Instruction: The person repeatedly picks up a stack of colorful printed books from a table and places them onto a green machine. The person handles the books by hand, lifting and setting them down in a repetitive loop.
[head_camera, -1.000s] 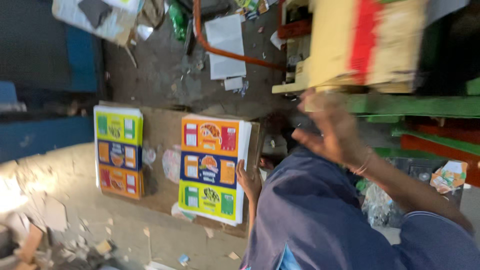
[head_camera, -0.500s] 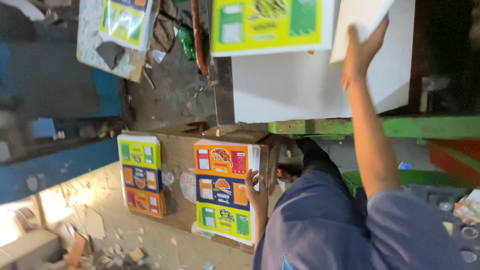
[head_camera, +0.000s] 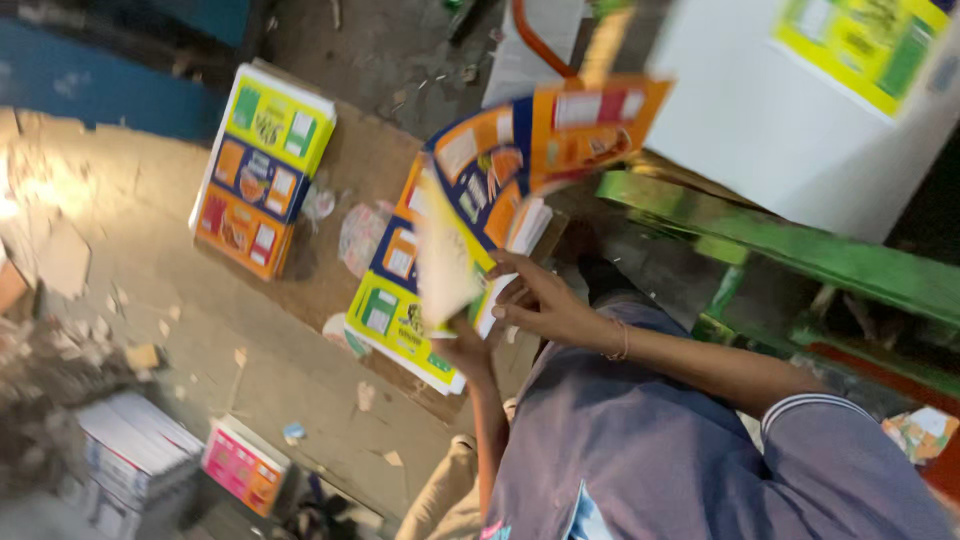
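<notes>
I am seeing my right hand (head_camera: 540, 300) pinching a curling, blurred printed sheet (head_camera: 540, 150), orange, blue and yellow, above the near stack (head_camera: 400, 320); left hand (head_camera: 462, 350) is gripping that stack's edge.

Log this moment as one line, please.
right hand: gripping printed sheet | left hand: at near stack | far stack: untouched

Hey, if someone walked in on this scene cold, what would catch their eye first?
Probably the bright printed sheet in orange, blue and yellow, blurred in mid-air at the centre, just above the person's right hand. Below it lies a stack of like sheets on a brown board, the left hand at its near edge. A second colourful stack sits to the left on the same board.
</notes>
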